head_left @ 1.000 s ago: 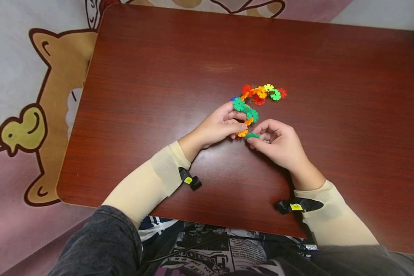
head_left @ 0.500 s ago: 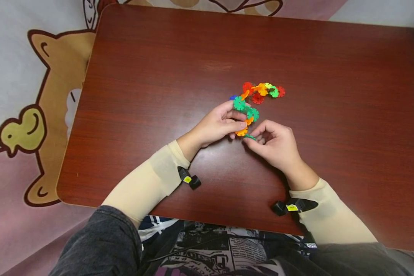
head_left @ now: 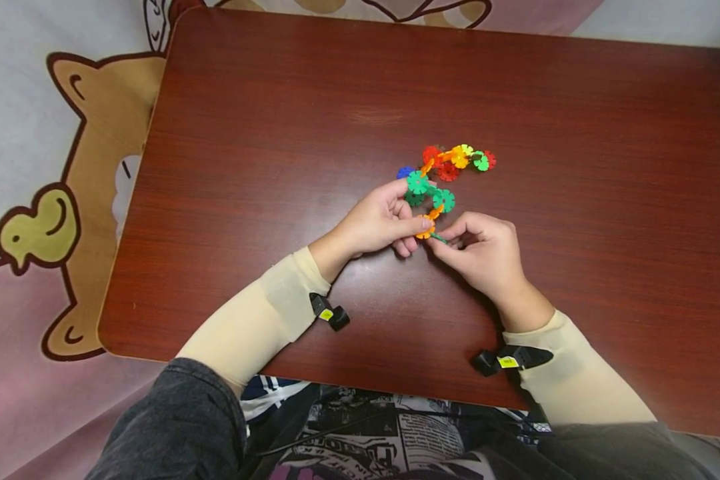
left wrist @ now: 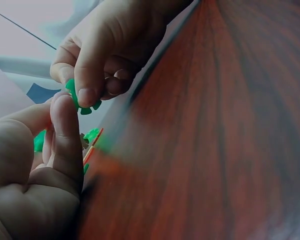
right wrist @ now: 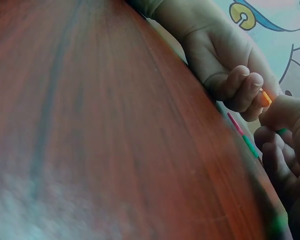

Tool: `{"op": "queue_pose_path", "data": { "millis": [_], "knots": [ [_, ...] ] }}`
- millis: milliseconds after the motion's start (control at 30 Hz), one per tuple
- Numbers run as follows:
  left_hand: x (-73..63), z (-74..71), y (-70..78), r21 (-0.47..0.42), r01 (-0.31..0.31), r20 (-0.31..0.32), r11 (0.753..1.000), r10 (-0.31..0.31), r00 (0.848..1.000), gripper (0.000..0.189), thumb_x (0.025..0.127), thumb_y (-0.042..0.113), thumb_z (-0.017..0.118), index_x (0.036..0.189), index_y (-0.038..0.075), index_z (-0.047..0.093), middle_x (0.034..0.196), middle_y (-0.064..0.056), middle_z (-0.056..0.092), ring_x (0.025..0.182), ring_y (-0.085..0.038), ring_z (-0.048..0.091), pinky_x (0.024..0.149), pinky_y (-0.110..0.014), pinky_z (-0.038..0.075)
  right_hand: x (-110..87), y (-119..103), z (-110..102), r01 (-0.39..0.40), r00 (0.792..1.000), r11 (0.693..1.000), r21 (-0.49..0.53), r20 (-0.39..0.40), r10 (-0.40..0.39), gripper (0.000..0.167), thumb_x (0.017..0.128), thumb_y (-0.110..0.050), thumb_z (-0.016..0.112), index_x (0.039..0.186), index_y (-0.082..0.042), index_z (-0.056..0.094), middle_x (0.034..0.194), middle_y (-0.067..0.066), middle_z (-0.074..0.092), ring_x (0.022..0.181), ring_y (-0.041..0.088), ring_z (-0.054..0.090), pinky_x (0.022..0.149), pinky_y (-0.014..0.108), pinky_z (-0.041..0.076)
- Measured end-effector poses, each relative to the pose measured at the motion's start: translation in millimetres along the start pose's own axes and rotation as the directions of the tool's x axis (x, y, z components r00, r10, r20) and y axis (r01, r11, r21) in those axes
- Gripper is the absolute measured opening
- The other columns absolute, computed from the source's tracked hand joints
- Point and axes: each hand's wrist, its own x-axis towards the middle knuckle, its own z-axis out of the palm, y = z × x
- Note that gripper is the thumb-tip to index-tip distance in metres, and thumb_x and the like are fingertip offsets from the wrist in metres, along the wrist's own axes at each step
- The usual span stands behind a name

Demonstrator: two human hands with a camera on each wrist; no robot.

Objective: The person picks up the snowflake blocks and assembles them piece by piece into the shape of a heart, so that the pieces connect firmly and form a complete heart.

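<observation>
A chain of notched plastic snowflake discs (head_left: 444, 200) in green, orange, red, yellow and blue curves over the table in the head view. My left hand (head_left: 381, 220) pinches the orange disc (head_left: 424, 234) at the chain's near end between thumb and fingers. My right hand (head_left: 485, 250) pinches a green disc (left wrist: 85, 102) by its edge, right at the orange one. In the left wrist view the green disc shows between both hands' fingertips. From the right wrist, the orange disc (right wrist: 266, 98) peeks out at the left fingers, while the green one is mostly hidden.
The brown wooden table (head_left: 276, 133) spreads around both hands, its near edge close to the body. The chain's far part, ending in a red disc (head_left: 490, 159), reaches right beyond the hands. A cartoon-print cloth (head_left: 36, 167) lies along the left side.
My right hand has moved slightly left, bringing the green disc up to the orange one. The green disc has turned from flat to edge-on. The chain shifted slightly in my left hand.
</observation>
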Motion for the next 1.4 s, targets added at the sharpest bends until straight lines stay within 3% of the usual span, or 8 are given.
{"op": "queue_pose_path", "data": {
  "millis": [300, 467, 700, 933, 1067, 1167, 1300, 1400],
  "knots": [
    [-2.0, 0.8, 0.7, 0.079, -0.002, 0.015, 0.997, 0.001, 1.000, 0.040, 0.095, -0.006, 0.076, 0.128, -0.004, 0.055, 0.073, -0.022, 0.066, 0.054, -0.023, 0.071, 0.050, -0.044, 0.064, -1.6, 3.4, -0.9, 0.043, 0.999, 0.999, 0.001, 0.028, -0.043, 0.024, 0.072, 0.011, 0.091, 0.070, -0.008, 0.076, 0.068, 0.000, 0.071, 0.061, 0.003, 0.061, 0.059, 0.012, 0.050],
    [-3.3, 1.3, 1.9, 0.119, 0.002, 0.016, 0.993, -0.004, 1.000, 0.038, 0.095, -0.004, 0.077, 0.126, -0.004, 0.054, 0.070, -0.021, 0.065, 0.053, -0.024, 0.071, 0.049, -0.044, 0.063, -1.7, 3.3, 0.6, 0.068, 0.997, 0.998, -0.005, 0.027, -0.068, 0.024, 0.072, 0.010, 0.092, 0.070, -0.010, 0.078, 0.068, 0.000, 0.072, 0.061, 0.007, 0.061, 0.061, 0.011, 0.050],
    [-4.2, 0.5, 2.2, 0.140, -0.002, 0.046, 0.990, -0.005, 0.999, 0.061, 0.094, -0.004, 0.078, 0.149, 0.007, 0.053, 0.069, -0.023, 0.063, 0.052, -0.027, 0.070, 0.048, -0.045, 0.062, -1.7, 4.2, 0.9, 0.091, 0.994, 0.996, 0.014, 0.067, -0.092, 0.025, 0.072, 0.013, 0.091, 0.073, -0.009, 0.079, 0.071, 0.002, 0.074, 0.064, 0.006, 0.063, 0.062, 0.011, 0.051],
    [-2.2, 1.1, 3.0, 0.138, -0.020, 0.080, 0.990, 0.009, 0.997, 0.067, 0.095, -0.005, 0.077, 0.155, 0.006, 0.049, 0.069, -0.025, 0.062, 0.052, -0.028, 0.069, 0.047, -0.045, 0.062, -4.1, 4.6, 5.2, 0.084, 0.996, 0.995, 0.044, -0.005, -0.084, 0.026, 0.070, 0.013, 0.091, 0.070, -0.010, 0.078, 0.069, 0.001, 0.073, 0.061, 0.006, 0.061, 0.060, 0.011, 0.050],
    [0.9, 0.4, 1.5, 0.089, -0.026, 0.082, 0.996, 0.019, 0.996, 0.067, 0.096, -0.006, 0.075, 0.157, 0.006, 0.047, 0.072, -0.024, 0.062, 0.054, -0.028, 0.070, 0.049, -0.046, 0.063, -3.6, 4.1, 6.6, 0.071, 0.997, 0.997, 0.042, -0.036, -0.069, 0.025, 0.070, 0.013, 0.091, 0.073, -0.008, 0.078, 0.070, 0.003, 0.073, 0.063, 0.003, 0.062, 0.062, 0.011, 0.052],
    [2.6, 0.2, -0.5, 0.059, -0.019, 0.060, 0.998, 0.016, 0.998, 0.052, 0.099, -0.005, 0.071, 0.146, -0.002, 0.048, 0.077, -0.022, 0.064, 0.058, -0.026, 0.071, 0.052, -0.045, 0.064, -2.2, 5.4, 6.2, 0.050, 0.998, 0.998, 0.026, -0.043, -0.049, 0.023, 0.071, 0.012, 0.092, 0.076, -0.005, 0.077, 0.071, 0.004, 0.072, 0.064, 0.002, 0.062, 0.062, 0.012, 0.053],
    [2.4, -1.8, -0.6, 0.034, -0.014, 0.023, 0.999, 0.013, 1.000, 0.031, 0.102, -0.004, 0.068, 0.125, -0.005, 0.048, 0.082, -0.019, 0.066, 0.062, -0.024, 0.071, 0.056, -0.040, 0.065, 0.5, 8.2, 5.0, 0.046, 0.999, 0.999, 0.013, -0.024, -0.046, 0.024, 0.070, 0.009, 0.095, 0.083, -0.002, 0.077, 0.073, 0.006, 0.070, 0.063, 0.009, 0.061, 0.060, 0.013, 0.052],
    [1.2, -9.7, 2.2, -0.028, -0.023, 0.020, 0.999, 0.023, 1.000, 0.031, 0.101, -0.006, 0.066, 0.127, -0.004, 0.048, 0.084, -0.018, 0.066, 0.063, -0.023, 0.070, 0.057, -0.037, 0.064, 3.7, 10.0, 4.0, 0.060, 0.998, 0.998, 0.027, -0.003, -0.060, 0.025, 0.071, 0.005, 0.095, 0.086, -0.002, 0.077, 0.076, 0.008, 0.070, 0.061, 0.016, 0.059, 0.058, 0.015, 0.050]
  ]
}}
